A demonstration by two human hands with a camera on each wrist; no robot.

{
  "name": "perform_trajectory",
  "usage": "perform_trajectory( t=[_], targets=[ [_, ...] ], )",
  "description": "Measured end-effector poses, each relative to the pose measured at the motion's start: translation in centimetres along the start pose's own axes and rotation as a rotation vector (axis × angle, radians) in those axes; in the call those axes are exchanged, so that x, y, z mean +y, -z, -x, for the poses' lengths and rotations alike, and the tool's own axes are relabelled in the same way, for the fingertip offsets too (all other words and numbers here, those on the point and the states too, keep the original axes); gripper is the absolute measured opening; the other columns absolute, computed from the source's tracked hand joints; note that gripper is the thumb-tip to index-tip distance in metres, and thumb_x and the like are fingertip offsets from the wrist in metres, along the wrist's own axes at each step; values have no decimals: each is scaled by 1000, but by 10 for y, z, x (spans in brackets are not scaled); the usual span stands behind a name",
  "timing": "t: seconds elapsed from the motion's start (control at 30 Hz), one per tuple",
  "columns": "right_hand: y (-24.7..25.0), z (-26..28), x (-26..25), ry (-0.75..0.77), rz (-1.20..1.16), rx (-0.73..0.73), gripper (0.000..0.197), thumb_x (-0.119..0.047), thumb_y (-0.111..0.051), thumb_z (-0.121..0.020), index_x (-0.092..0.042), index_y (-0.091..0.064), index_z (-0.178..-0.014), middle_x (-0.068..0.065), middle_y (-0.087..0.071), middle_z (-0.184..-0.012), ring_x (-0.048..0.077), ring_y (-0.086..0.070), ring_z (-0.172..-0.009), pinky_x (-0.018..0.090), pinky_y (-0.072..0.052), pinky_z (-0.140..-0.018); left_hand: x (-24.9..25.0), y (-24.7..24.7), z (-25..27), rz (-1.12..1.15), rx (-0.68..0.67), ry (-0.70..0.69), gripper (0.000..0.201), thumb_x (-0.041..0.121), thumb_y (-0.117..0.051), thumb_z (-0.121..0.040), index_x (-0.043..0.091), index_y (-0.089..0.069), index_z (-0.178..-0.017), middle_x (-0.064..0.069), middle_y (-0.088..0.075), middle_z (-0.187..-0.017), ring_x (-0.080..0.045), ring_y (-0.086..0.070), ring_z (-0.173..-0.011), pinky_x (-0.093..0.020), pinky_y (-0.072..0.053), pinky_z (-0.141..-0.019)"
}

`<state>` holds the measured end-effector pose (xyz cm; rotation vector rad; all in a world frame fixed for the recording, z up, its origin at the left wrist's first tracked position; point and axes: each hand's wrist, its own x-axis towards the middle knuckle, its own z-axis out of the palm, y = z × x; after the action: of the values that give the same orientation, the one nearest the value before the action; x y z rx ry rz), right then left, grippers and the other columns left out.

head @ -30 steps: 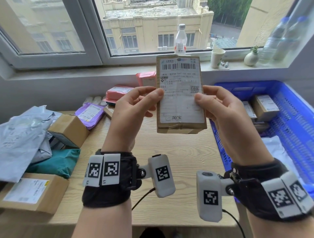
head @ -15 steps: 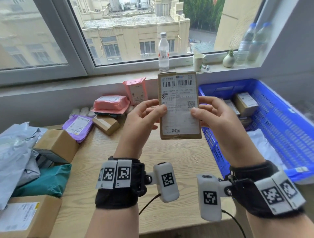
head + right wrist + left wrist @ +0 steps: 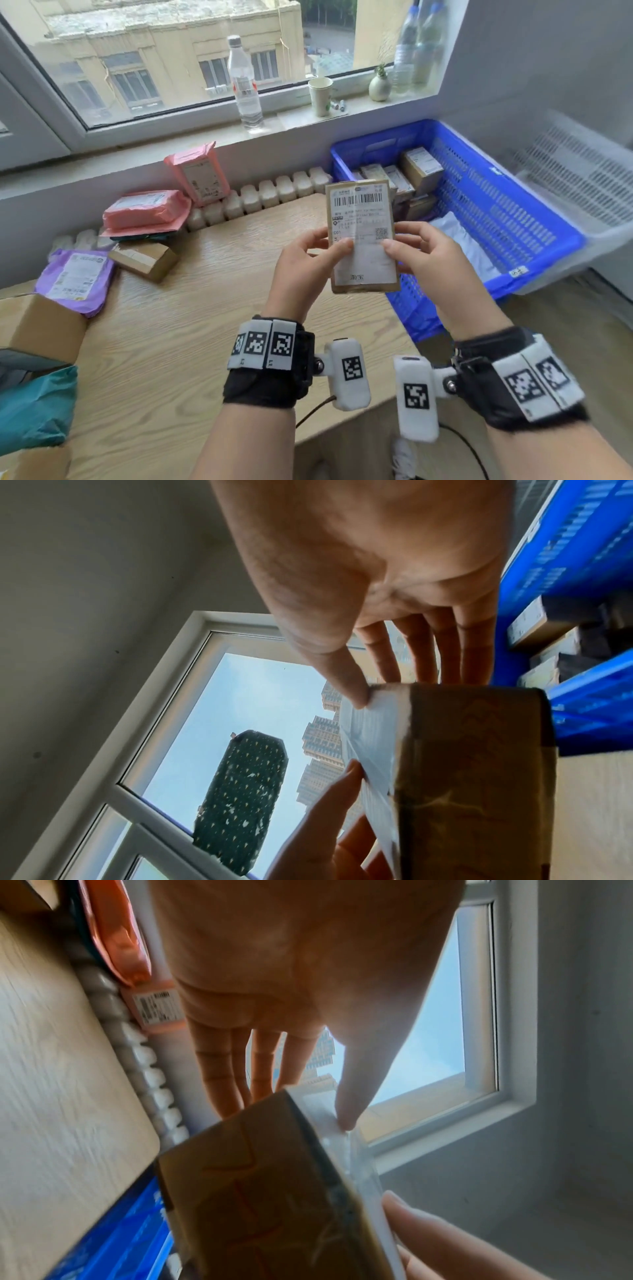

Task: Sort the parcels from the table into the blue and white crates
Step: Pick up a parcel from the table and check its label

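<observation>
Head view: both hands hold one small brown parcel (image 3: 362,236) upright, label facing the camera, at about 12 o'clock from the wrists. Left hand (image 3: 305,270) pinches its left edge, thumb on the label, fingers behind. Right hand (image 3: 435,263) pinches the right edge the same way. The parcel is in the air above the table (image 3: 191,342) near its right edge, just beside the blue crate (image 3: 507,219) at 2 o'clock. White crate (image 3: 582,192) sits past it at 3 o'clock, blurred. Step in hand, as I judge it: reading the label to choose a crate. Next move calls for a short carry to the right over the blue rim and a release. Boxes fill the crate's far end; the near end holds a white bag with room above it. More parcels wait at 9 to 11 o'clock: purple mailer (image 3: 77,279), pink mailers (image 3: 147,210).

Left wrist view: thumb tip (image 3: 346,1121) presses the label face, fingers go behind the box; blue crate at 7 o'clock, below the parcel.

Right wrist view: thumb (image 3: 356,693) on the label corner, fingers behind the cardboard; blue crate wall at 2 o'clock, close. Room to the right is open.
</observation>
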<state>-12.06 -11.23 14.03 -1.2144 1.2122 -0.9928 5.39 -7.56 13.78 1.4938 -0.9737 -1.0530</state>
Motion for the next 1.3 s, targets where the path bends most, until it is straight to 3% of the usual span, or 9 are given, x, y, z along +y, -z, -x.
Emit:
perform_trajectory(
  t=[0.13, 0.4, 0.5, 0.63, 0.77, 0.93, 1.13, 1.3],
  targets=[
    [48, -14, 8, -8, 11, 40, 30, -15, -67, -91, -14, -62, -121, 3, -69, -114, 15, -67, -106, 38, -55, -92, -1, -53, -15, -35, -17, 14, 32, 28, -76, -84, 15, -69, -112, -2, -72, -103, -17, -70, -94, -34, -59, -79],
    [169, -69, 23, -17, 78, -13, 24, -16, -63, -95, -23, -61, -117, -2, -68, -116, 11, -64, -110, 40, -51, -100, -7, -184, -45, -18, 43, 52, 29, 27, -75, -85, 11, -67, -107, -6, -72, -103, -24, -69, -95, -38, -57, -78],
    [211, -89, 30, -43, 116, -22, 27, -16, -62, -96, -21, -60, -122, -3, -67, -118, 13, -64, -111, 42, -51, -101, -12, -232, -50, -19, 39, 66, 38, 34, -76, -78, 15, -67, -110, -3, -71, -104, -19, -69, -96, -37, -57, -79],
    [249, -112, 42, -80, 167, -55, 19, -19, -62, -96, -34, -61, -108, -7, -68, -115, 12, -64, -110, 42, -52, -100, -21, -276, -61, -19, 27, 107, 32, 27, -72, -85, 20, -67, -115, 0, -71, -105, -16, -68, -96, -38, -57, -86],
    [261, -140, 55, -135, 205, -62, 25, -17, -59, -98, -24, -61, -121, -8, -67, -112, 12, -66, -104, 39, -54, -96, -33, -299, -80, -95, 17, 166, 25, 24, -64, -92, 27, -64, -117, 3, -69, -110, -11, -66, -98, -37, -55, -88],
    [259, -192, 77, -190, 288, -114, 26, -14, -59, -97, -18, -60, -124, -5, -66, -109, 13, -65, -102, 40, -54, -95, -54, -313, -122, -168, 26, 258, 39, 27, -63, -90, 19, -59, -129, 2, -66, -118, -14, -64, -104, -42, -54, -92],
    [247, -260, 110, -261, 332, -180, 36, -13, -64, -93, -14, -60, -129, 2, -67, -114, 17, -65, -104, 45, -55, -93, -77, -314, -182, -133, 60, 424, 29, 23, -56, -96, 14, -56, -124, -2, -65, -116, -18, -64, -103, -42, -54, -92],
    [233, -307, 131, -336, 333, -290, 38, -4, -60, -94, -9, -56, -132, 4, -65, -111, 20, -63, -103, 40, -57, -87, -102, -314, -221, -89, 137, 545, 23, 25, -51, -98, 16, -55, -119, 0, -64, -114, -19, -64, -104, -46, -53, -94]
  ],
)
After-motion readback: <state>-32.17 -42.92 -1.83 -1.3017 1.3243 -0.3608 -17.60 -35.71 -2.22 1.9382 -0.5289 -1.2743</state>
